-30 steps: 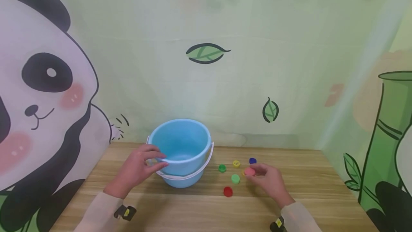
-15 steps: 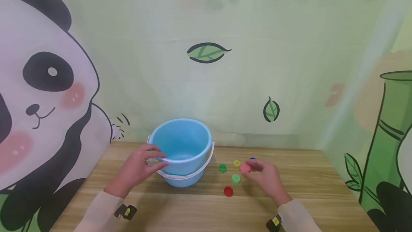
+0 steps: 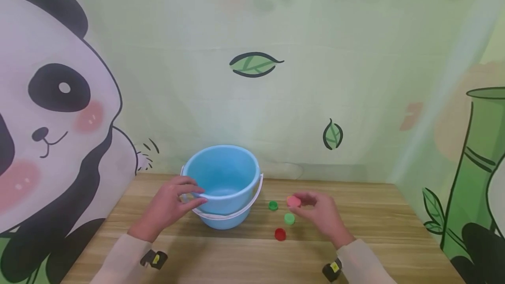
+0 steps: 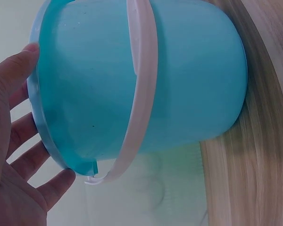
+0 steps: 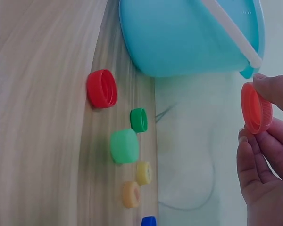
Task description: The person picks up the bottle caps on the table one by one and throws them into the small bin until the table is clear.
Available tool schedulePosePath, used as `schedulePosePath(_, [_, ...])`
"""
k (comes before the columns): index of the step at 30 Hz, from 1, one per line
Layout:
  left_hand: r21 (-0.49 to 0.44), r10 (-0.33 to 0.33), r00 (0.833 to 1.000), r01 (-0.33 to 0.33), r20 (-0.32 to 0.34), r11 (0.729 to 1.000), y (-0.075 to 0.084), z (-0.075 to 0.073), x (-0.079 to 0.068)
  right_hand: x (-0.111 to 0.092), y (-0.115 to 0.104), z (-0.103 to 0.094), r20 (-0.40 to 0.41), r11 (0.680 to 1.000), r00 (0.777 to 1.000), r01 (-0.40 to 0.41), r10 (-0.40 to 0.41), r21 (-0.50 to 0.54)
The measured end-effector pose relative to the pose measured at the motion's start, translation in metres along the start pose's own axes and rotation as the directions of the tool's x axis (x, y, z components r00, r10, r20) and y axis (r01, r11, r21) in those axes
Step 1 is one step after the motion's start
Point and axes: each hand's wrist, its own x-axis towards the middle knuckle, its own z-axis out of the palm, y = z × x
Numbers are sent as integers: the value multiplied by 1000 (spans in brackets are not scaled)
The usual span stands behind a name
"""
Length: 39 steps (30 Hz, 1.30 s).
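Pinches a pinkish-red cap [image 3: 293, 201] between thumb and fingers of the right hand [image 3: 323, 214], off the bench [image 3: 378, 222]. Clamps the near left rim of the light-blue bucket [image 3: 226, 206] with the left hand [image 3: 165, 205], thumb against the outside, index finger toward the inside. Turns chiefly, as a judgement, on the way from cap to bucket: leftward from the right-hand grip, apart, toward the right part of the rim. As for the bucket: stands upright, mouth up, long axis vertical. Hard to tell from any view: the pinched cap's height against that rim.

Shows plainly from the head a dark green cap [image 3: 273, 205], a light green cap [image 3: 289, 218] and a red cap [image 3: 280, 234], all right of the bucket. Adds, from the right wrist, a yellow cap [image 5: 144, 173], an orange cap [image 5: 130, 194] and part of a blue cap [image 5: 149, 221], nearly or wholly masked from the head; reveals also the pinched cap's hollow side. Shows closely, from the left wrist, fingers spread along the rim and a pale handle [image 4: 144, 94] lowered across the bucket's side.
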Motion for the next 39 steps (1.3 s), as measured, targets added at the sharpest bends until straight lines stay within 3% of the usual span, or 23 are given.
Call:
schedulePosePath(16, [-5,19,1000,-19,5,1000,1,0,1,12,-34,2,-3,998,998,66,-66,-7])
schedulePosePath(39, [1,14,1000,-14,-4,1000,0,0,0,28,-86,18,14,984,987,155,-157,85])
